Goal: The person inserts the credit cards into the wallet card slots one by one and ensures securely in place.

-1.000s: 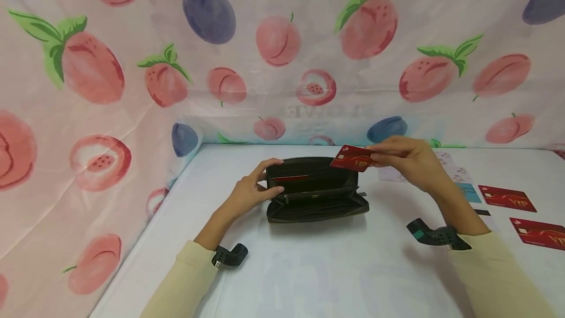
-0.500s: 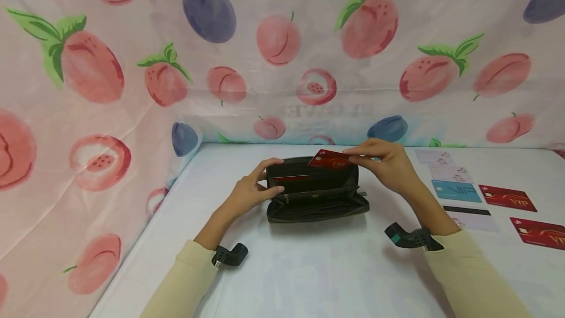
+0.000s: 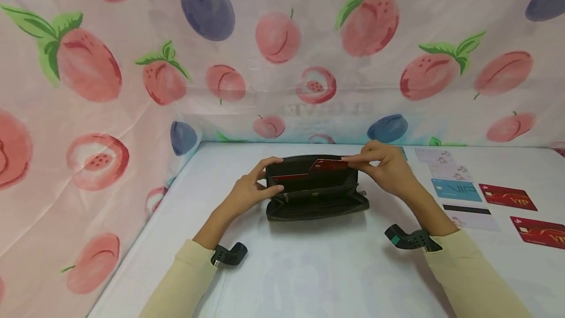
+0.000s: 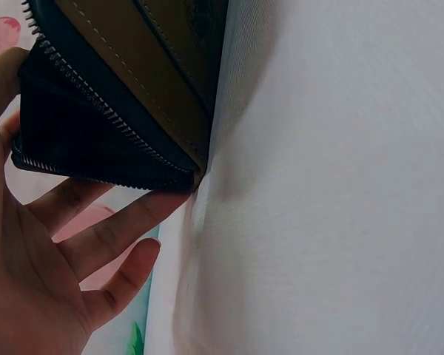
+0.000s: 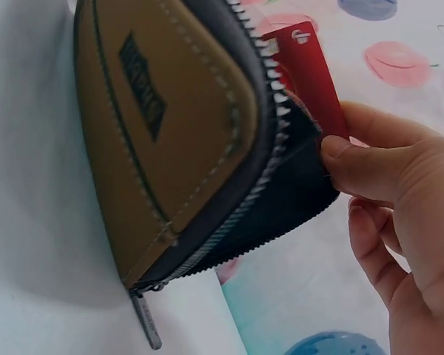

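A dark zip-around wallet (image 3: 318, 213) stands unzipped on the white table, its compartments gaping upward. My left hand (image 3: 249, 193) grips its left end, the thumb on the inner divider and the fingers behind. With thumb and fingertips, my right hand (image 3: 388, 167) pinches a red card (image 3: 324, 164) at the wallet's rear right. The card's lower part is hidden in the rear compartment. Another red card (image 3: 290, 177) shows only its top edge inside, further left. In the right wrist view the wallet's brown outer panel (image 5: 185, 133) and zip pull (image 5: 146, 322) are visible.
On the table to the right lie a blue card (image 3: 456, 190), two red VIP cards, one nearer (image 3: 540, 232) and one farther (image 3: 507, 197), a black-striped pale card (image 3: 470, 217) and pale patterned cards (image 3: 443, 163). A fruit-print cloth (image 3: 282, 77) hangs behind.
My right hand has moved left with the red card, which has gone from above the wallet's right side down into its rear compartment. My left hand has kept its grip.
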Available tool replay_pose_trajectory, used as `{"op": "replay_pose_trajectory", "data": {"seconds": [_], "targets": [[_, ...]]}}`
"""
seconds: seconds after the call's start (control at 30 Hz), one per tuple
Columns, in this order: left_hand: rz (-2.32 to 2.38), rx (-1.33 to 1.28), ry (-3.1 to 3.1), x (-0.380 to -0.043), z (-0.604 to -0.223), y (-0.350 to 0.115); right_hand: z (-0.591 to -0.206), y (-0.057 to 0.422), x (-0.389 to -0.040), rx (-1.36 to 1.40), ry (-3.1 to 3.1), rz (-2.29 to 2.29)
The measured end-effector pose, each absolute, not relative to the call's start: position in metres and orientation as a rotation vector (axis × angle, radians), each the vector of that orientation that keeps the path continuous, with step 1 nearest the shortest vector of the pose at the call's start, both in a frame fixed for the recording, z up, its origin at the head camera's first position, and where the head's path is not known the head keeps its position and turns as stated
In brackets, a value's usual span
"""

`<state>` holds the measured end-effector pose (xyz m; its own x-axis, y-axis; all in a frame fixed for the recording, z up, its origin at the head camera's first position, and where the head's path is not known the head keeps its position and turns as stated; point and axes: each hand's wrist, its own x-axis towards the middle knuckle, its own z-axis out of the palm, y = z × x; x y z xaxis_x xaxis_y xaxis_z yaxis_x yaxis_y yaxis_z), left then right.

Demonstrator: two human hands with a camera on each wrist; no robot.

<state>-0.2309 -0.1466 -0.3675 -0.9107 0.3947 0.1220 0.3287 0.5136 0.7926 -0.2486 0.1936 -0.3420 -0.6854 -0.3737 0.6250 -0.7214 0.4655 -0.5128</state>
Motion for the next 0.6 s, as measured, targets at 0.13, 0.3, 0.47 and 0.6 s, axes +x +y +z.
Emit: {"op": "replay_pose_trajectory", "data": {"seconds": [0.13, 0.3, 0.47, 0.6], "targets": [[1.375, 0.638, 2.655, -0.224, -0.357, -0.144, -0.343, 0.192, -0.248, 0.968, -2.245, 1.079], [1.361, 0.622, 2.643, -0.207, -0.332, -0.137, -0.343, 0.192, -0.247, 0.976, -2.237, 1.044], [1.351, 0.623, 2.648, -0.206, -0.331, -0.137, -0.342, 0.192, -0.249, 1.009, -2.229, 0.954], [1.348, 0.619, 2.652, -0.213, -0.341, -0.139, -0.341, 0.190, -0.249, 1.029, -2.223, 0.848]]}}
